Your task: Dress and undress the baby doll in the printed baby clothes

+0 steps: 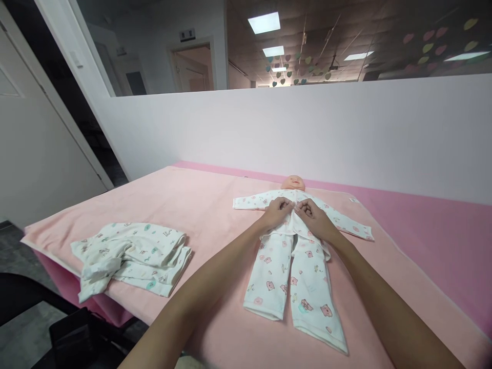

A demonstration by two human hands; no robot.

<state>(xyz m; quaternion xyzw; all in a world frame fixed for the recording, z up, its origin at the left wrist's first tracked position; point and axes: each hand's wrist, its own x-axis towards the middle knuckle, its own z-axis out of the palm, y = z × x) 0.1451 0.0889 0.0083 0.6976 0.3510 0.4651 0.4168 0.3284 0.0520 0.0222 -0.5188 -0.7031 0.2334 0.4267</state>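
From afar, my left hand (pixel 280 210) and right hand (pixel 312 214) pinch the white, pink-printed cloth top (pixel 294 225) at its front, reachable because the peach, plastic-looking doll (pixel 293 183) lies face-up.

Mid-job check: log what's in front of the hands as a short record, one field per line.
Left hand: fingers pinched at the shirt front
Right hand: close beside the left, fingers at the same area
Shirt: white, printed, sleeves spread to both sides
Doll: face up, head showing above the shirt
Pants: white with pink prints, legs toward the camera
Folded clothes: off to the left, loosely piled
Blanket: pale pink, under the clothes
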